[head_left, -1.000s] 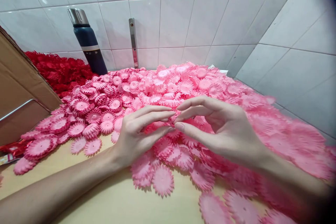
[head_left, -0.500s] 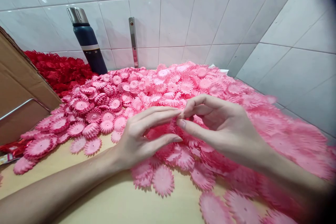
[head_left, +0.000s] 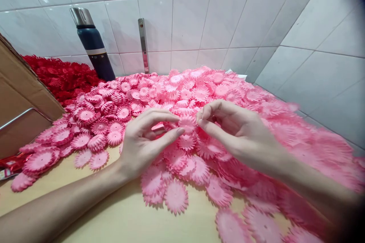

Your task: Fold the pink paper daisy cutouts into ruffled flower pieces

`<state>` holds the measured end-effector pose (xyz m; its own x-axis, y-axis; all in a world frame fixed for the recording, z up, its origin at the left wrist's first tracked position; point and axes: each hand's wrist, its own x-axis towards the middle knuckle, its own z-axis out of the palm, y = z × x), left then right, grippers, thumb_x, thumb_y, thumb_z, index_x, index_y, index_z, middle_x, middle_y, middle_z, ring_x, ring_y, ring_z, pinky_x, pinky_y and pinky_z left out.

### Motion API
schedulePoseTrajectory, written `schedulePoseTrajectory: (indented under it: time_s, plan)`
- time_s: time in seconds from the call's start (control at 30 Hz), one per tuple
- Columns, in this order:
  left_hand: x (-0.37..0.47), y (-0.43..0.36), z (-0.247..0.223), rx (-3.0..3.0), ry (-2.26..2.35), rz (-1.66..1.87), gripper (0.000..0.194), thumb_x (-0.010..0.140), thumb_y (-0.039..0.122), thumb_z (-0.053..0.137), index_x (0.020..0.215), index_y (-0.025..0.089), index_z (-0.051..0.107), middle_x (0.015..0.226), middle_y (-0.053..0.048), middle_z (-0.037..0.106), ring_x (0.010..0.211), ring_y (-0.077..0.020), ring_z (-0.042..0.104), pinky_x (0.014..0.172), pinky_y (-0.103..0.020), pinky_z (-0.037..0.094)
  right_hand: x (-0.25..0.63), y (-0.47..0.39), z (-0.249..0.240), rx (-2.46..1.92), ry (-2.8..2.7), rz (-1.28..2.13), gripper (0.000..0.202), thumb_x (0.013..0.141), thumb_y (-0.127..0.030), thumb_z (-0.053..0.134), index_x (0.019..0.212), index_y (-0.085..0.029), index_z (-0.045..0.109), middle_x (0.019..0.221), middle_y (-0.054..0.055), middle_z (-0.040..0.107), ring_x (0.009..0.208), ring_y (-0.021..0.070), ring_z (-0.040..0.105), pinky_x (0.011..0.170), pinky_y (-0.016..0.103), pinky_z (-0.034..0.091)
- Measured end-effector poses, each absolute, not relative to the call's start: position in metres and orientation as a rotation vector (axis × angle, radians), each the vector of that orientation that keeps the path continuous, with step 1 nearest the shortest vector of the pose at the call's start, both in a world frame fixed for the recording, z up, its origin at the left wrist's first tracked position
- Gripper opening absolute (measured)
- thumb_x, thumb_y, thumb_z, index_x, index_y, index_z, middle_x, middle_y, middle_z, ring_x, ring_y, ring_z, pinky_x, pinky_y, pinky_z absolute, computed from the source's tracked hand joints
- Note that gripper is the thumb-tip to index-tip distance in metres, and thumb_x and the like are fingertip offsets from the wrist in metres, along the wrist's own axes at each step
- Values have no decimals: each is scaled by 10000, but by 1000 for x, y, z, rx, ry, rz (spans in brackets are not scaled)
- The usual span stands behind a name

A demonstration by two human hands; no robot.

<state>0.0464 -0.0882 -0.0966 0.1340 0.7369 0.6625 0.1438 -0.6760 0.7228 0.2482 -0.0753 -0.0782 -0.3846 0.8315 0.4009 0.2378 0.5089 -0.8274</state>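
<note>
Both of my hands hover over a heap of pink fabric flower discs (head_left: 201, 93) with serrated edges and small centre holes. My left hand (head_left: 145, 140) is open, palm turned inward, its thumb apart from the stretched fingers, with no disc plainly in it. Across a small gap, my right hand (head_left: 236, 129) pinches thumb and forefinger together. What lies in that pinch, if anything, is too small to make out. Below and between the hands, single discs (head_left: 176, 196) lie flat on the pale yellow tabletop (head_left: 114, 216).
At the back left stands a dark blue bottle (head_left: 95, 47) with a steel cap, beside a red petal pile (head_left: 62, 78). A cardboard box (head_left: 25, 102) borders the left side. A metal strip (head_left: 143, 45) is fixed to the tiled wall (head_left: 188, 19). A red wrapper (head_left: 13, 163) lies far left.
My hands have parted; their fingertips met over a small pink piece before. The left has drawn back to the left with its fingers spread wider. The right stays nearly in place, still pinching.
</note>
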Motion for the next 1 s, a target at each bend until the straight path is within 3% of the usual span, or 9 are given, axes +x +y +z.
schedulePoseTrajectory:
  time_s: [0.13, 0.3, 0.5, 0.67, 0.83, 1.0]
  plan:
    - [47, -89, -97, 1968, 808, 1506, 220, 743, 68, 755, 940, 155, 715, 922, -55, 702, 878, -146, 665, 715, -220, 600, 246, -79, -80, -820, -1981, 846, 76, 914, -195, 575, 977, -239, 583, 909, -8, 598, 843, 135, 580, 770, 267, 501]
    - [46, -90, -100, 1986, 765, 1474, 296, 742, 80, 758, 1023, 148, 695, 964, -78, 716, 877, -170, 685, 743, -274, 611, 241, -85, -84, -763, -1986, 793, 324, 760, -182, 768, 1028, -238, 595, 959, -8, 664, 898, 150, 641, 830, 272, 532]
    - [43, -87, -102, 2018, 703, 1489, 318, 718, 77, 776, 1019, 148, 702, 988, -91, 698, 921, -194, 676, 737, -306, 634, 241, -80, -81, -860, -1796, 1055, 227, 784, -224, 745, 984, -240, 637, 892, 1, 704, 803, 157, 699, 697, 251, 580]
    - [43, -88, -97, 2169, 778, 1514, 280, 688, 104, 805, 949, 175, 735, 960, -66, 696, 864, -162, 685, 695, -240, 630, 247, -75, -80, -944, -1715, 984, 227, 744, -263, 767, 920, -217, 631, 851, 29, 710, 768, 185, 689, 617, 268, 564]
    - [45, -89, -94, 2274, 728, 1507, 228, 728, 95, 772, 935, 188, 746, 948, -71, 710, 844, -163, 697, 740, -272, 626, 247, -75, -81, -943, -1798, 962, 210, 795, -259, 719, 962, -215, 599, 845, 26, 693, 752, 176, 664, 670, 304, 563]
    - [45, -88, -95, 2343, 656, 1476, 293, 737, 102, 770, 1012, 193, 723, 990, -81, 716, 895, -174, 699, 789, -302, 620, 246, -78, -80, -925, -1907, 935, 272, 787, -284, 733, 1022, -227, 608, 1000, 50, 698, 879, 204, 672, 786, 349, 554]
